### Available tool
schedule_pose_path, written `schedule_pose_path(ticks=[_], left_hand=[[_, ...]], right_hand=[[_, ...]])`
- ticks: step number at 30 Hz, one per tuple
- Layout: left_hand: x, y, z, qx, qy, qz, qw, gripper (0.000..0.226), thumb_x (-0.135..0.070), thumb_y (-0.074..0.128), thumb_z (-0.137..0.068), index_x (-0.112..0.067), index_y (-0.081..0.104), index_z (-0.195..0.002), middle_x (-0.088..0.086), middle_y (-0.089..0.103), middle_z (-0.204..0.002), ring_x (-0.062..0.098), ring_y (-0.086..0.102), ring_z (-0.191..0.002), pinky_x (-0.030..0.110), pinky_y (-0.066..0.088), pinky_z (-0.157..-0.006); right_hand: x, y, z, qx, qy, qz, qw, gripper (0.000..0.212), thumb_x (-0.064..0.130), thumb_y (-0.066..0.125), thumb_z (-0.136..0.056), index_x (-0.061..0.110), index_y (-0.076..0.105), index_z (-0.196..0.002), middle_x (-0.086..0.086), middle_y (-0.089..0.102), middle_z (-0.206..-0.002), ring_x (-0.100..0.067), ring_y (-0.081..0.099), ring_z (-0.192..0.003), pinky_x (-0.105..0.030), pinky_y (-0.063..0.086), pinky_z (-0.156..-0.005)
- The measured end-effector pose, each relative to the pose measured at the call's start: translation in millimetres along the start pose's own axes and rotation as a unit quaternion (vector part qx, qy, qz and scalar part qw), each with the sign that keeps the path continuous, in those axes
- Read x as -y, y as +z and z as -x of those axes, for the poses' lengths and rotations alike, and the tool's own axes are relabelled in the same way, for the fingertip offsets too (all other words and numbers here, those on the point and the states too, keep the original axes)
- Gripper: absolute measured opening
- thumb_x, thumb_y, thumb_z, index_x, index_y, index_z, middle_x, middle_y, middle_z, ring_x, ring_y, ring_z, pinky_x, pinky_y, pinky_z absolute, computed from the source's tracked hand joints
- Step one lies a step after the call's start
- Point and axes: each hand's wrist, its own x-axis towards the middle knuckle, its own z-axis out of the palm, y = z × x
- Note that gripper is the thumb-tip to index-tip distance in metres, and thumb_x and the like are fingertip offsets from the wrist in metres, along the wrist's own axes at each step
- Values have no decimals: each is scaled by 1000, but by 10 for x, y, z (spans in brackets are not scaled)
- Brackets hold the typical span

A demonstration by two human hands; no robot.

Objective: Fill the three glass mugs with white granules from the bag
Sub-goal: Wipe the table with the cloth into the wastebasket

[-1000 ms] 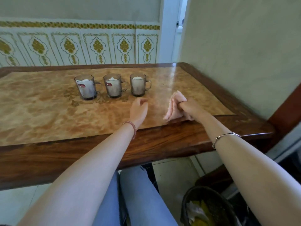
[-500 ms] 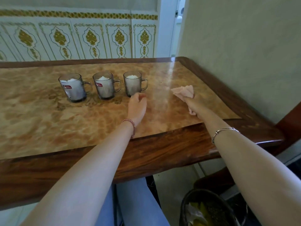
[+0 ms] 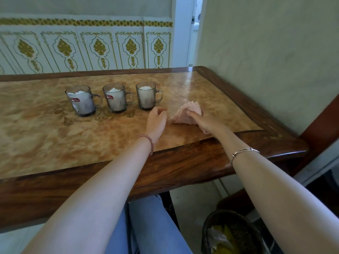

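Three glass mugs stand in a row on the table [image 3: 55, 143], each holding white granules up to near the rim: the left mug [image 3: 80, 100], the middle mug [image 3: 115, 98] and the right mug [image 3: 145, 96]. My left hand [image 3: 156, 121] rests on the tabletop just in front of the right mug, fingers loosely curled, holding nothing. My right hand [image 3: 203, 120] lies beside it and grips a crumpled pink cloth [image 3: 185, 114] against the table surface. No bag is in view.
A wall runs close along the table's right edge, and a tiled wall stands behind it. Below the table at the right sits a dark waste bin [image 3: 231, 233] with scraps in it. My legs are under the near edge.
My right hand has slid the pink cloth across the tabletop, away from the near edge and then left toward my left hand. The left hand and mugs have stayed put.
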Motion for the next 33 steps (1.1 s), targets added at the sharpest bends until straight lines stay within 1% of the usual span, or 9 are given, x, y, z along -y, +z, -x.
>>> schedule_pose_path(ticks=[3, 7, 10, 14, 20, 23, 27, 30, 33], left_hand=[[-52, 80, 134, 3, 3, 7, 1000, 26, -19, 42, -97, -15, 57, -119, -8, 53, -97, 5, 52, -85, 18, 40, -67], [-186, 196, 332, 20, 23, 7, 1000, 27, -20, 44, -98, -14, 57, -120, -13, 52, -93, -4, 49, -80, 11, 39, -62], [-304, 262, 496, 35, 47, 6, 998, 24, -20, 45, -98, -14, 57, -118, -11, 55, -93, -4, 47, -74, 7, 40, -53], [-464, 386, 661, 48, 69, 17, 996, 24, -23, 48, -96, -14, 60, -114, -3, 57, -103, 9, 52, -93, 19, 38, -69], [-768, 694, 949, 119, 116, 26, 986, 20, -16, 45, -97, -14, 59, -110, -9, 56, -96, 4, 52, -88, 14, 40, -68], [-829, 935, 1117, 145, 138, 37, 979, 19, -15, 46, -96, -14, 61, -107, -4, 60, -105, 10, 55, -98, 21, 42, -80], [-775, 1228, 1377, 207, 112, 32, 971, 20, -22, 44, -97, -20, 59, -110, 3, 60, -115, 14, 53, -69, 26, 45, -58], [-653, 1465, 1553, 236, 124, 21, 964, 19, -16, 45, -97, -17, 60, -109, 5, 61, -118, 17, 57, -93, 27, 42, -83], [-456, 1695, 1700, 257, 108, 21, 960, 16, -14, 47, -95, -22, 60, -99, 8, 62, -117, 21, 58, -111, 33, 46, -98]], right_hand=[[-66, -16, 153, -17, -19, -11, 1000, 51, 46, 54, -93, 27, 43, -140, 3, 55, -113, -14, 50, -93, -17, 36, -58], [-194, -65, 403, -33, -65, -28, 997, 38, 29, 58, -95, 21, 53, -132, 8, 53, -109, -11, 53, -98, -7, 37, -60], [-309, -143, 560, -39, -67, -13, 997, 34, 28, 64, -91, 19, 59, -123, 3, 60, -105, -15, 57, -97, -16, 41, -65], [-379, -320, 742, -45, -66, 35, 996, 33, 38, 71, -82, 19, 63, -108, 0, 66, -93, -18, 61, -84, -24, 41, -62], [-490, -693, 1063, -45, -61, 65, 995, 75, 42, 83, -70, 18, 53, -135, 4, 55, -136, -11, 48, -126, -28, 37, -104], [-644, -842, 1244, -74, -48, 5, 996, 67, 37, 82, -72, 14, 57, -131, 2, 59, -130, -10, 54, -120, -25, 40, -102], [-935, -956, 1473, -152, -40, -44, 987, 37, 26, 80, -77, 18, 69, -111, 1, 72, -108, -11, 66, -103, -30, 49, -97], [-1216, -1027, 1637, -194, -28, -62, 979, 22, 17, 78, -78, 19, 72, -99, -9, 75, -93, -17, 70, -83, -37, 54, -93], [-1461, -1049, 1809, -208, 11, -72, 975, 25, 11, 75, -81, 9, 70, -105, -18, 73, -94, -15, 66, -71, -24, 54, -75]])
